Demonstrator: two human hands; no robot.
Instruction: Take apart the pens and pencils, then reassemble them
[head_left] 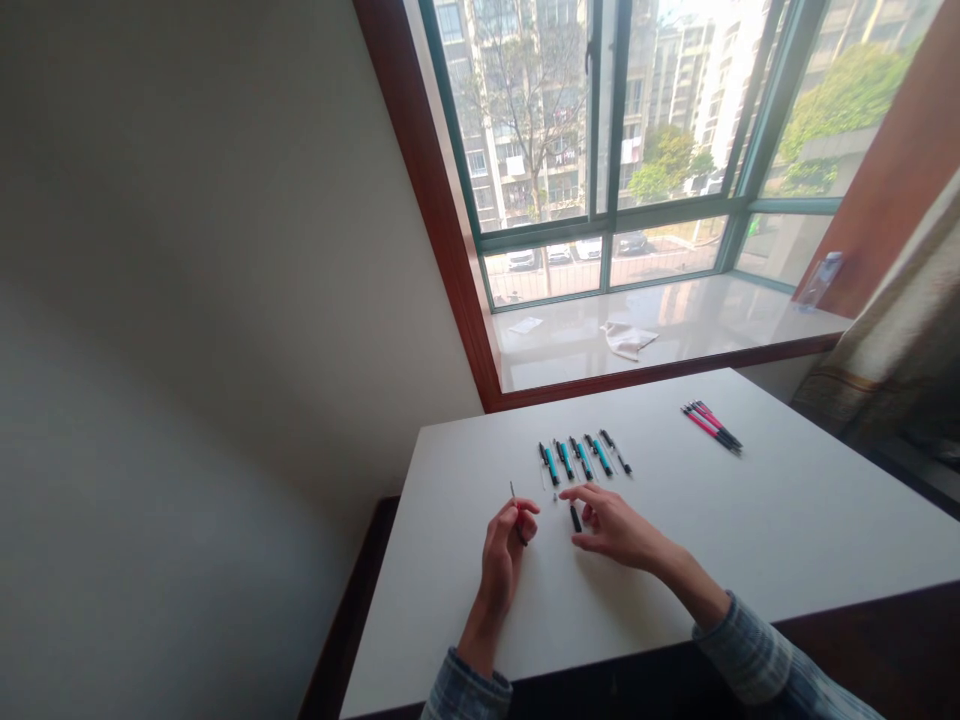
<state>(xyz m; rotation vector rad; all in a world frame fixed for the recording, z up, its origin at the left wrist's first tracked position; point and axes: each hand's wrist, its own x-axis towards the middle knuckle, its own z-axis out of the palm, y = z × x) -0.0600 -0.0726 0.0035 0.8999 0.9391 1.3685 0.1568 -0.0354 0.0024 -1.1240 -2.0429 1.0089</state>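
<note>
My left hand [504, 550] is closed in a pinch around a slim dark pen part [523, 537], whose thin tip sticks up above the fingers. To its right, my right hand [616, 524] is spread low over the white table, thumb and index finger apart. Between those fingers a short black pen barrel [575, 518] lies on the tabletop. A tiny silvery piece [555, 497] sits just off the right index fingertip. Beyond the hands is a row of several teal and black pen parts [581, 460] with thin refills beside them. A slim black pen part [616, 455] ends the row at the right.
Several pink and black pens [711, 428] lie together at the table's far right. The white table [780, 520] meets a window sill [570, 345] holding a crumpled white cloth or paper [628, 341] and a clear bottle [819, 282]. A curtain [877, 330] hangs on the right.
</note>
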